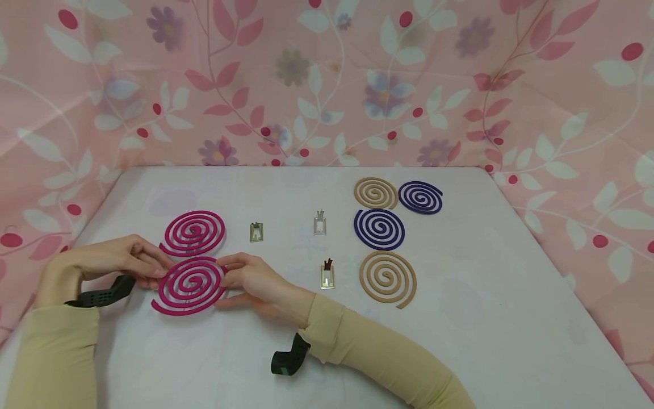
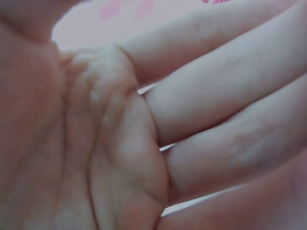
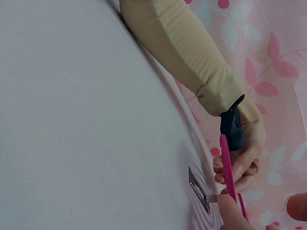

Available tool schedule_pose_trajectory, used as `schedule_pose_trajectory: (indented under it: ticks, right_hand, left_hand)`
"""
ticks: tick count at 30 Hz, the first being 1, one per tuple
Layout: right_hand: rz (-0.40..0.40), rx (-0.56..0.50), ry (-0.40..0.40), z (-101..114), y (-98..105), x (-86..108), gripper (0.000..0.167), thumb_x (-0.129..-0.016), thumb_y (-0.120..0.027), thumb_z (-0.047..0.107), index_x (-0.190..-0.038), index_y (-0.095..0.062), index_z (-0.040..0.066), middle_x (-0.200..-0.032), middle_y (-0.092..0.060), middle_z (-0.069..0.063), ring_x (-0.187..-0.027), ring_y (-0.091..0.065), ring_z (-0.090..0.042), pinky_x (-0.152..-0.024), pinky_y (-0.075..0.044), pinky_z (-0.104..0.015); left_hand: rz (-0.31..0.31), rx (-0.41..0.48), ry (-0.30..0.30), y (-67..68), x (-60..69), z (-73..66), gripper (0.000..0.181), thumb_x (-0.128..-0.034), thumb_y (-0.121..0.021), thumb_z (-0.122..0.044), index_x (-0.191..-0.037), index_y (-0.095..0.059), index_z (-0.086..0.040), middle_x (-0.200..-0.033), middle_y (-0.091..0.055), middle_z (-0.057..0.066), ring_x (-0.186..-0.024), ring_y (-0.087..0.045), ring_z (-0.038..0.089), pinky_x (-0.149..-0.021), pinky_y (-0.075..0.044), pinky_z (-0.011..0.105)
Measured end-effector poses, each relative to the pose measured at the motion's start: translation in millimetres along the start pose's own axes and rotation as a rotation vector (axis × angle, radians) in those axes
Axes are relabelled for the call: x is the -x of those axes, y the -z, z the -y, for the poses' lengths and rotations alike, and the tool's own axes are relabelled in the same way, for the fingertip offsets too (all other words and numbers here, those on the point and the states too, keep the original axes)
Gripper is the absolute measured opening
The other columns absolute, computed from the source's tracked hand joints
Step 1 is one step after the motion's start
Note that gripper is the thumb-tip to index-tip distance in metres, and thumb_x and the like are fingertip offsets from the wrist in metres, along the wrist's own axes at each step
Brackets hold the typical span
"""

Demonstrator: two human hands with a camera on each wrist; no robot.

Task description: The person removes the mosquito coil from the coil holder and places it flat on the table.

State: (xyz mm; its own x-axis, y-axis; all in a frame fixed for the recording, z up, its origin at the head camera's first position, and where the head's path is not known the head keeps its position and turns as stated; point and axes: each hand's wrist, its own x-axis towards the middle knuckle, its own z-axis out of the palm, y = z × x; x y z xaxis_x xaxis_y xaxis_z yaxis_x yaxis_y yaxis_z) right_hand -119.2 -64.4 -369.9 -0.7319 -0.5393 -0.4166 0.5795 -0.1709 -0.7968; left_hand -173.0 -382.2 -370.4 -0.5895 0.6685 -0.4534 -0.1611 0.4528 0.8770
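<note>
Both hands are at the nearer pink spiral coil (image 1: 190, 285) in the head view. The left hand (image 1: 130, 258) pinches its left edge with the fingertips; the right hand (image 1: 263, 284) holds its right edge between thumb and fingers. Seen edge-on in the right wrist view, this pink coil (image 3: 228, 167) is raised off the table, a small metal stand (image 3: 197, 189) beside it. The left hand (image 3: 249, 153) shows behind it, a right fingertip (image 3: 230, 211) in front. Only the left palm and fingers (image 2: 216, 96) fill the left wrist view; their tips are out of frame.
Another pink coil (image 1: 195, 233) lies just behind. Small metal stands (image 1: 256, 232), (image 1: 319, 225) and a brass-coloured stand (image 1: 327, 277) are mid-table. On the right are tan coils (image 1: 375, 193), (image 1: 388, 276) and dark blue coils (image 1: 379, 229), (image 1: 420, 197). Floral cloth surrounds the white table (image 1: 485, 272).
</note>
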Motion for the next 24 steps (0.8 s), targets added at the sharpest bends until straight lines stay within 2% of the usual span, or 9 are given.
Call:
schedule_pose_trajectory:
  ticks: [11,18,24]
  right_hand:
    - [-0.001,0.033,0.018,6.7,2.0,1.0,0.033,-0.092,-0.056,-0.004,-0.123,-0.061,0.004,-0.119,-0.056,-0.008,-0.098,-0.058,-0.021,-0.096,-0.051,-0.06]
    - [0.008,0.043,0.002,5.2,2.1,0.8,0.033,-0.092,-0.056,-0.004,-0.124,-0.062,0.003,-0.117,-0.058,-0.006,-0.1,-0.057,-0.021,-0.096,-0.051,-0.06]
    - [-0.003,0.041,0.002,6.4,1.8,1.9,0.032,-0.091,-0.057,-0.003,-0.122,-0.063,0.004,-0.115,-0.059,-0.006,-0.096,-0.057,-0.021,-0.096,-0.051,-0.06]
  left_hand:
    - [-0.011,-0.019,-0.017,0.4,2.6,-2.8,0.027,-0.1,-0.053,-0.003,-0.122,-0.064,0.01,-0.096,-0.075,0.018,-0.085,-0.074,0.025,-0.078,-0.062,0.036]
    - [0.008,-0.02,-0.015,-0.7,0.9,-3.5,0.026,-0.1,-0.053,-0.003,-0.119,-0.065,0.01,-0.099,-0.075,0.018,-0.086,-0.074,0.024,-0.08,-0.062,0.036]
    - [0.019,-0.036,-0.042,-0.8,0.8,-5.5,0.023,-0.0993,-0.052,-0.001,-0.114,-0.066,0.01,-0.093,-0.075,0.016,-0.082,-0.074,0.023,-0.076,-0.062,0.036]
